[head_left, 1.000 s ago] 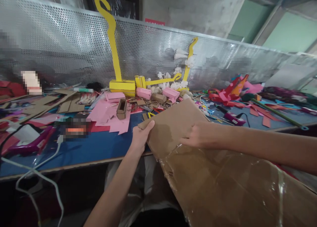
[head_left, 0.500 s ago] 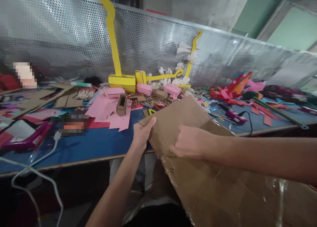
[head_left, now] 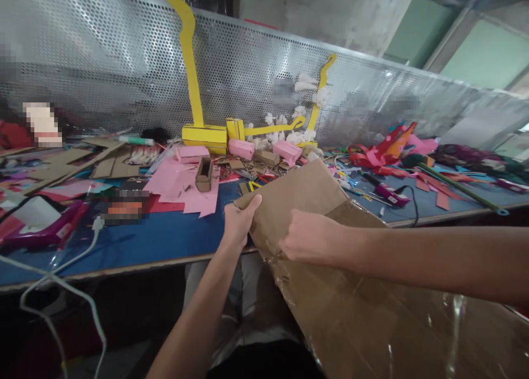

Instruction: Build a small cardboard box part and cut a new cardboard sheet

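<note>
The cardboard sheet (head_left: 306,186) slants between both hands, its far end reaching over the blue table (head_left: 165,244) ahead of the fingers and its broad taped part spreading below the right knuckles; it looks light for its size, stiff across the flat yet likely to bend or tear at the crease by the right fingertips. The clear tape (head_left: 457,324) shines and is probably slippery — the bare brown edge under the left thumb seems the surer place to hold. The left hand (head_left: 241,219) pinches that edge, thumb on top; the right hand (head_left: 309,238) is curled on the sheet just beside the crease, and whether it grasps anything I cannot tell.

Beyond the left fingertips stand a small open box (head_left: 204,175) on pink paper (head_left: 176,189) and, farther off, a yellow block (head_left: 204,139); a purple tool (head_left: 390,196) lies past the right knuckles. No writing reads clearly: the dark device (head_left: 124,205) left of the left fingers is blurred over — the cardboard shows no legible print.
</note>
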Demonstrator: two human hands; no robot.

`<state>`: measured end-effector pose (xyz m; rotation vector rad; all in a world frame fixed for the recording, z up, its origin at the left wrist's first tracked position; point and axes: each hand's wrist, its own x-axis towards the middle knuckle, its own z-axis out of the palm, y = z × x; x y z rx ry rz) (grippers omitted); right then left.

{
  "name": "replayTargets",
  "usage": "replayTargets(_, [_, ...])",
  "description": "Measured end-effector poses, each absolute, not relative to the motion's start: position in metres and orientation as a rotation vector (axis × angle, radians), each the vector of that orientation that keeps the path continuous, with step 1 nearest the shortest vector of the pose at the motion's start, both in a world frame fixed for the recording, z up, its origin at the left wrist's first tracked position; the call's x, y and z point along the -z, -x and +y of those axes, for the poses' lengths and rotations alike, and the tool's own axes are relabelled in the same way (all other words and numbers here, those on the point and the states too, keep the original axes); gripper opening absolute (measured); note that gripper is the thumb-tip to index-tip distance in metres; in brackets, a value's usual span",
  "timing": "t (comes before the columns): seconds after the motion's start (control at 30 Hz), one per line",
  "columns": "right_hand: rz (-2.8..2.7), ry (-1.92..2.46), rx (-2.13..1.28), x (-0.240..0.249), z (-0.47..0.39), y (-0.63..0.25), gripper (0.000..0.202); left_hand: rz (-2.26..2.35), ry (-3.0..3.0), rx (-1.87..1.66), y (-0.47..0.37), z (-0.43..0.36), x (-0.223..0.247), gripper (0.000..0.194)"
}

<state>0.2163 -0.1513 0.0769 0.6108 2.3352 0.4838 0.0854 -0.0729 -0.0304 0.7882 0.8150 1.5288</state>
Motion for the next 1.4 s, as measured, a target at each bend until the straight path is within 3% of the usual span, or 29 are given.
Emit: replayTargets(1.4, [2.379, -0.639, -0.455, -0.065, -0.144, -0.232, 0.016, 0.817, -0.879, -1.547, -0.087, -0.073, 0.033, 0.044])
